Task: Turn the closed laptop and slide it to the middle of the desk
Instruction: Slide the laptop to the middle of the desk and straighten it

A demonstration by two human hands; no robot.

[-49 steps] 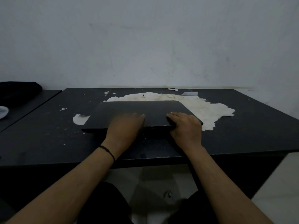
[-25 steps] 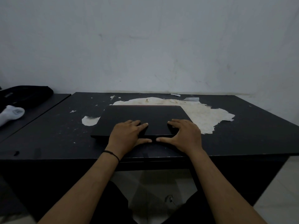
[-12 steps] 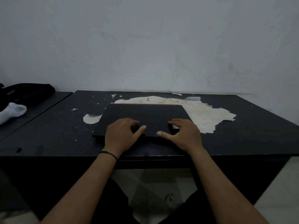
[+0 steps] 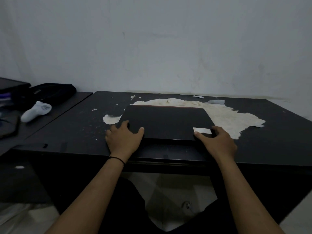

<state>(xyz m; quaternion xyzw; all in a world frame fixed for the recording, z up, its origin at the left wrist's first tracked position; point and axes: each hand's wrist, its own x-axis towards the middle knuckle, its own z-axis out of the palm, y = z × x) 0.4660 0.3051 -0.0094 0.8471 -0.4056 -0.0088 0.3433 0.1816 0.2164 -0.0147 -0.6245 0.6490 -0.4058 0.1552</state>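
Note:
The closed black laptop [image 4: 167, 122] lies flat near the middle of the black desk [image 4: 270, 132], its long side facing me and a pale sticker at its near right corner. My left hand [image 4: 124, 138] grips the laptop's near left corner, thumb on the lid. My right hand [image 4: 217, 141] holds the near right corner, thumb beside the sticker. Both hands rest at the near edge; the far edge shows a thin red line.
The desk's top is peeled in a large pale patch [image 4: 228, 115] behind and right of the laptop. On a lower side table at the left lie a white sock [image 4: 36, 111], a black bag [image 4: 49, 93] and a dark device [image 4: 10, 85].
My hands have spread from the middle of the laptop's near edge out to its two near corners. The laptop sits squarer to me, and the view has shifted left.

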